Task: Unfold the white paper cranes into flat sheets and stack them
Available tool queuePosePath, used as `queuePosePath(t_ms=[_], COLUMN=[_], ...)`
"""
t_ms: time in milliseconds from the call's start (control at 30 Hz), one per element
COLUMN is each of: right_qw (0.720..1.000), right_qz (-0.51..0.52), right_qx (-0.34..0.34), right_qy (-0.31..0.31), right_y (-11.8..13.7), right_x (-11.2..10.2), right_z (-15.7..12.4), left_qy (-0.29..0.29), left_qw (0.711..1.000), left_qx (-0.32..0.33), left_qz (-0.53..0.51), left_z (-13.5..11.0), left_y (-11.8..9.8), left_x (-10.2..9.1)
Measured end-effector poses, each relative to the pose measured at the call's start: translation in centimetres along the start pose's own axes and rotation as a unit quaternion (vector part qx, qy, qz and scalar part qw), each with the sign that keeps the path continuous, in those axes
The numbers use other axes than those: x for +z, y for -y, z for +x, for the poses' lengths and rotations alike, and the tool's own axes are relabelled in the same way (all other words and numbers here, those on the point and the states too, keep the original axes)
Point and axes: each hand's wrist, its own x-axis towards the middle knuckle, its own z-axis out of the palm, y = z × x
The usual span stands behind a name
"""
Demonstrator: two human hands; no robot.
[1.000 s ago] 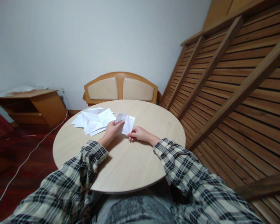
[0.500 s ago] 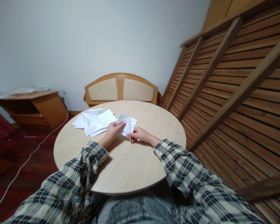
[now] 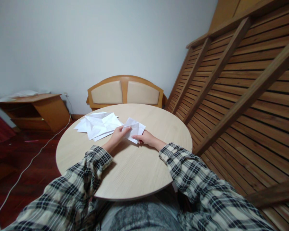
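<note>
A small folded sheet of white paper [image 3: 134, 128] is held between both hands, just above the round table. My left hand [image 3: 118, 135] pinches its left side, thumb on top. On the lower right edge, my right hand [image 3: 145, 138] is closed with its thumb over the paper; the other fingers are mostly hidden beneath. Crease lines and a raised flap show on the paper. Left of it lies a loose pile of creased white papers [image 3: 98, 125], close to my left hand.
The round pale wood table [image 3: 144, 173] stands before me. Behind it is a headboard [image 3: 125, 78] with two cream panels. A slatted wooden frame [image 3: 231, 96] leans on the right. At left are a wooden cabinet [image 3: 47, 110] and a white cable [image 3: 36, 157] across the floor.
The paper in my hands has shifted slightly right and turned, with a flap now standing differently. Both hands have moved a little to the right. The pile lies as before.
</note>
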Motion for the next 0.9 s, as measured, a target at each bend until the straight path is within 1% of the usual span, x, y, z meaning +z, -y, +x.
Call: queuePosePath(t_ms=[67,167,333,400,467,567,633,767,900], right_qw=[1.0,1.0,1.0,1.0,0.999,0.996,0.995,0.994,0.993], right_qz=[0.005,0.006,0.01,0.026,0.049,0.078,0.087,0.086,0.089], right_qx=[0.002,0.01,0.016,0.014,0.008,-0.004,-0.001,0.012,0.015], right_qy=[-0.008,-0.014,-0.007,-0.007,-0.02,-0.041,-0.044,-0.061,-0.071], right_y=[0.02,0.2,0.47,0.53,0.56,0.57,0.57,0.67,0.9], right_x=[-0.06,-0.03,0.1,0.13,0.16,0.17,0.17,0.21,0.32], right_z=[0.03,-0.02,-0.14,-0.14,-0.11,-0.04,-0.01,-0.02,-0.07], left_qy=[-0.007,-0.014,-0.006,-0.001,0.003,0.011,0.015,-0.001,-0.019], left_qw=[1.0,1.0,1.0,0.999,0.999,0.999,0.999,0.999,0.999], left_qx=[0.005,-0.005,0.004,0.008,0.007,-0.006,-0.01,-0.005,-0.019], left_qz=[0.005,0.008,0.025,0.031,0.038,0.039,0.035,0.031,0.022], left_z=[0.07,0.09,-0.12,-0.19,-0.25,-0.29,-0.28,-0.2,-0.15], left_y=[0.03,-0.08,-0.71,-0.89,-0.9,-0.63,-0.39,-0.14,-0.22], left_x=[-0.1,-0.14,-0.09,-0.06,0.0,0.15,0.25,0.33,0.32])
